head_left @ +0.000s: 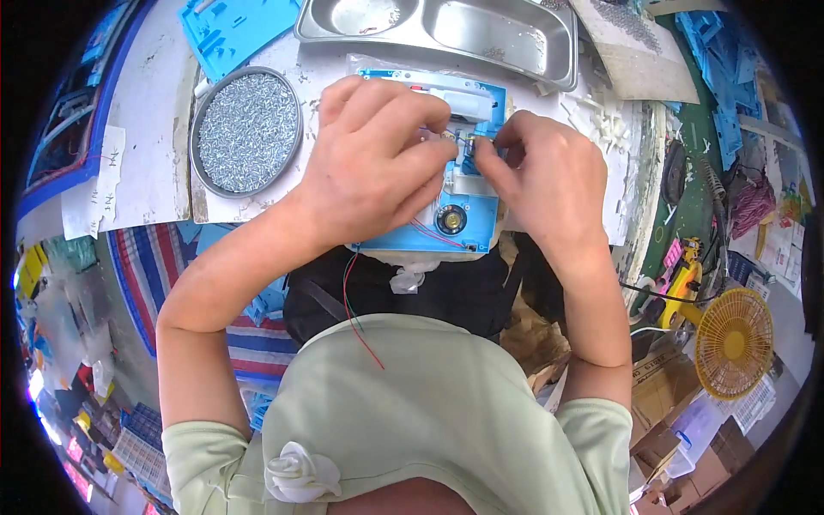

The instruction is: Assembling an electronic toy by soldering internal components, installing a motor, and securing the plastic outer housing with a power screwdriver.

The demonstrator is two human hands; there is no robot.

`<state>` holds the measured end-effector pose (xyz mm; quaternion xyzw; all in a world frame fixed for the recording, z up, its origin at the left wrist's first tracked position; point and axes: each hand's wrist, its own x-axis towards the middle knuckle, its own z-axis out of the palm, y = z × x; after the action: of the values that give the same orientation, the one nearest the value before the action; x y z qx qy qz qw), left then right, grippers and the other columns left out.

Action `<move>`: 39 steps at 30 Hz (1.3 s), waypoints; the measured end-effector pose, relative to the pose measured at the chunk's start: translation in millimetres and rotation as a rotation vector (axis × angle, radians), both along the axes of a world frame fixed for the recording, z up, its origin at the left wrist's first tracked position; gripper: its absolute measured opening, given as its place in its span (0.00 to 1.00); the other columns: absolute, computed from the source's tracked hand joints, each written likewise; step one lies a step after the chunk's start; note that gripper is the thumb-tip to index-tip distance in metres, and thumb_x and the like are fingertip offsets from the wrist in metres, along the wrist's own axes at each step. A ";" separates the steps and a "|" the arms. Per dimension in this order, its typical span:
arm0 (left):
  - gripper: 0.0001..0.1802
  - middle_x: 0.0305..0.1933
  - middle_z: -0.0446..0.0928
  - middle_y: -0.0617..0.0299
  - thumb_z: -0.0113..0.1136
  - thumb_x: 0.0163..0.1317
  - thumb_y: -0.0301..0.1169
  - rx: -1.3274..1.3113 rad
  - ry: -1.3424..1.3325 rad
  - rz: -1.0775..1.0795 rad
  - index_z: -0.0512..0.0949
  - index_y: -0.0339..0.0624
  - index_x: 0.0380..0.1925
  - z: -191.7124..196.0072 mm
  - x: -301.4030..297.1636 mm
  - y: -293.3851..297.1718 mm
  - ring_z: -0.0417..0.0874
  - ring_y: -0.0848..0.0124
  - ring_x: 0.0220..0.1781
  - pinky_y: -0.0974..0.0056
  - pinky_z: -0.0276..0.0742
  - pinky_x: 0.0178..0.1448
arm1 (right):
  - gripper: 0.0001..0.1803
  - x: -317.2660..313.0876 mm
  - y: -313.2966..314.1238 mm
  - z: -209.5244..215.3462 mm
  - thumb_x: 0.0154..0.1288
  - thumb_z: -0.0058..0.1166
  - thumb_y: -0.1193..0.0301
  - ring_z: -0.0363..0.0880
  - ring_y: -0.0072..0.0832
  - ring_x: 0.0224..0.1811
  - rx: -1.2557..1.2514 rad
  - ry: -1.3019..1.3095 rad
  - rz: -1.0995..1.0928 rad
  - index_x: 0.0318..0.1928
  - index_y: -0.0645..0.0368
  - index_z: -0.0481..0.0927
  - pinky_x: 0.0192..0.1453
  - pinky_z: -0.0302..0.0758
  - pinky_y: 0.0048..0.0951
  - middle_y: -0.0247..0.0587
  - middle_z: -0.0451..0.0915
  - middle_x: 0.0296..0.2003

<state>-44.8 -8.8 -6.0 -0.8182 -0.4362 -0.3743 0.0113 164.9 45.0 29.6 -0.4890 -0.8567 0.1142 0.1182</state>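
A blue plastic housing [386, 243] lies at the table's near edge beneath both my hands. Over its left half, my left hand [373, 150] is closed, thumb and index finger pinched near the middle; what they grip is too small to name. My right hand [554, 172] is closed too, its fingertips pressed down at the housing's right side around something I cannot make out. Between them are white plastic parts [468, 105] and a bit of wiring. A round black speaker [451, 220] sits in the near part. Thin red and green wires [348, 296] hang off the near edge.
Left of my hands stands a round dish of small screws [247, 133]. Behind is a metal compartment tray [498, 51], with a blue plastic panel [232, 34] at far left. White plastic pieces [614, 129] lie right. A yellow fan [734, 343] stands at lower right.
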 end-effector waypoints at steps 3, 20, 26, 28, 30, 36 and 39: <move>0.19 0.50 0.79 0.67 0.72 0.47 0.30 -0.013 0.055 0.020 0.86 0.53 0.43 0.6 9.3 -0.8 0.77 0.64 0.50 0.53 0.65 0.57 | 0.14 -4.0 -1.9 4.2 0.60 0.65 0.63 0.85 0.45 0.25 0.069 -0.084 0.044 0.26 0.59 0.81 0.29 0.79 0.46 0.47 0.82 0.22; 0.17 0.59 0.78 0.65 0.70 0.51 0.34 -0.071 0.111 0.013 0.88 0.54 0.45 -8.0 10.9 1.9 0.75 0.61 0.59 0.46 0.57 0.67 | 0.10 -8.5 3.8 17.6 0.57 0.65 0.68 0.87 0.49 0.34 -0.025 -0.269 0.153 0.31 0.64 0.84 0.40 0.83 0.46 0.52 0.85 0.28; 0.17 0.59 0.78 0.65 0.70 0.51 0.34 -0.058 0.117 0.028 0.88 0.52 0.44 -11.0 10.2 0.7 0.75 0.62 0.60 0.47 0.57 0.68 | 0.07 -16.2 7.1 18.2 0.60 0.63 0.71 0.88 0.39 0.31 -0.004 -0.391 0.241 0.31 0.64 0.84 0.35 0.83 0.38 0.47 0.87 0.29; 0.17 0.59 0.78 0.66 0.71 0.50 0.35 -0.036 0.107 0.040 0.88 0.51 0.43 -12.5 11.8 1.2 0.75 0.63 0.60 0.47 0.57 0.68 | 0.10 0.2 19.5 17.7 0.64 0.64 0.70 0.86 0.31 0.29 -0.337 -0.111 0.069 0.33 0.66 0.85 0.32 0.80 0.31 0.43 0.86 0.28; 0.18 0.60 0.78 0.66 0.71 0.50 0.35 -0.047 0.095 0.019 0.88 0.51 0.43 -12.7 12.9 1.1 0.75 0.63 0.61 0.46 0.57 0.68 | 0.12 22.4 25.4 4.6 0.68 0.66 0.68 0.83 0.23 0.27 -0.898 0.407 -0.252 0.35 0.68 0.85 0.30 0.77 0.25 0.38 0.85 0.26; 0.18 0.60 0.78 0.66 0.72 0.49 0.36 -0.085 0.075 0.002 0.88 0.51 0.44 -13.7 12.2 1.3 0.75 0.63 0.61 0.46 0.56 0.69 | 0.12 24.7 14.6 -6.7 0.68 0.67 0.69 0.76 0.16 0.25 -0.896 0.594 -0.328 0.36 0.68 0.85 0.30 0.73 0.20 0.33 0.83 0.26; 0.18 0.60 0.78 0.66 0.72 0.49 0.35 -0.087 0.072 0.004 0.88 0.51 0.44 -13.8 11.7 1.0 0.75 0.63 0.61 0.46 0.56 0.69 | 0.12 20.3 10.3 -8.1 0.68 0.67 0.69 0.77 0.17 0.25 -0.840 0.585 -0.349 0.36 0.69 0.85 0.31 0.73 0.20 0.34 0.84 0.26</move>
<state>-33.1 -7.8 -19.8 -0.8300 -0.4530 -0.3251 -0.0079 185.2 55.3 21.5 -0.5770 -0.5747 0.5569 0.1634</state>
